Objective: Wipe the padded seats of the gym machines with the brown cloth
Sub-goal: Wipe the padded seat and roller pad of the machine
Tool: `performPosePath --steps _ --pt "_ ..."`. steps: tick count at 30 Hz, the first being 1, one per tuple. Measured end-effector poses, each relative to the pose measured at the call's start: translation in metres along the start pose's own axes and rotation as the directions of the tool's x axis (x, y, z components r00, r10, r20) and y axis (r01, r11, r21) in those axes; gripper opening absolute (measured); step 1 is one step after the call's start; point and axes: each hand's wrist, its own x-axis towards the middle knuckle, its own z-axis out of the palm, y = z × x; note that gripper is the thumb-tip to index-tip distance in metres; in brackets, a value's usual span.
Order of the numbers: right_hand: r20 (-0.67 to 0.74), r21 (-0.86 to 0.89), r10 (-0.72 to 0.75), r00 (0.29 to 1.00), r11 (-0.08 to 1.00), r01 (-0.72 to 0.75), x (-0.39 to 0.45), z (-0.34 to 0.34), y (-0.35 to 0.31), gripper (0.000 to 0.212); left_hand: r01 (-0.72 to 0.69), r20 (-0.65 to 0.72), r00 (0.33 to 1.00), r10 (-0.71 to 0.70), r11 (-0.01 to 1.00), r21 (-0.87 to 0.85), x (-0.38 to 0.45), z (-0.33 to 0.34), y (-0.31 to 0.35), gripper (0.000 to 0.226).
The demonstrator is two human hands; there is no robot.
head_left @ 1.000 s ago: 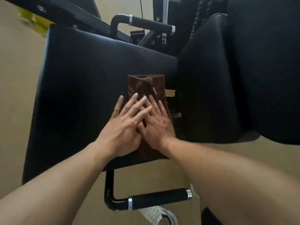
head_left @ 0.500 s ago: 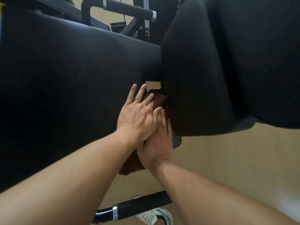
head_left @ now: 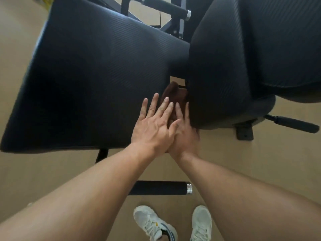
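Your left hand (head_left: 152, 129) & right hand (head_left: 184, 136), fingers (head_left: 167, 101) flat, pin the brown cloth (head_left: 174, 94) at the seat (head_left: 95, 75) edge by the backrest (head_left: 217, 66). It could slip into the gap w/ a hard push.

Two black pads are showing on the machine: one wide seat pad (head_left: 97, 80) and one curved back pad (head_left: 243, 63) beside it. One brown cloth (head_left: 175, 94) is lying at the gap between them, and two hands are pressing on it, the left hand (head_left: 154, 129) overlapping the right hand (head_left: 185, 136). Three black grip handles are showing, one near (head_left: 159, 188), one far (head_left: 166, 6) and one at right (head_left: 293, 123), while two white shoes, left (head_left: 152, 223) and right (head_left: 202, 223), are standing on the floor.
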Motion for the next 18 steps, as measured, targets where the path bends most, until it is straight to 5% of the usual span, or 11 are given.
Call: performPosePath --steps 4,7,11,18 --pt "-0.109 0.254 0.078 0.991 0.966 -0.048 -0.014 -0.001 -0.017 0.052 0.036 -0.088 0.995 -0.04 0.998 -0.049 -0.054 -0.002 -0.031 0.065" --pt "-0.132 0.187 -0.018 0.991 0.981 0.043 -0.027 -0.007 -0.04 0.053 0.142 -0.144 0.978 -0.15 0.988 -0.063 -0.095 -0.011 -0.075 0.067" --pt "-0.034 0.225 -0.058 0.998 0.972 0.064 -0.044 -0.015 -0.083 0.046 0.273 -0.144 0.947 -0.287 0.956 -0.11 -0.138 -0.023 -0.111 0.072" --pt "0.195 0.238 -0.406 0.893 0.903 0.358 -0.072 0.0 -0.168 0.047 0.328 -0.174 0.913 -0.37 0.916 -0.229 -0.161 -0.032 -0.12 0.072"
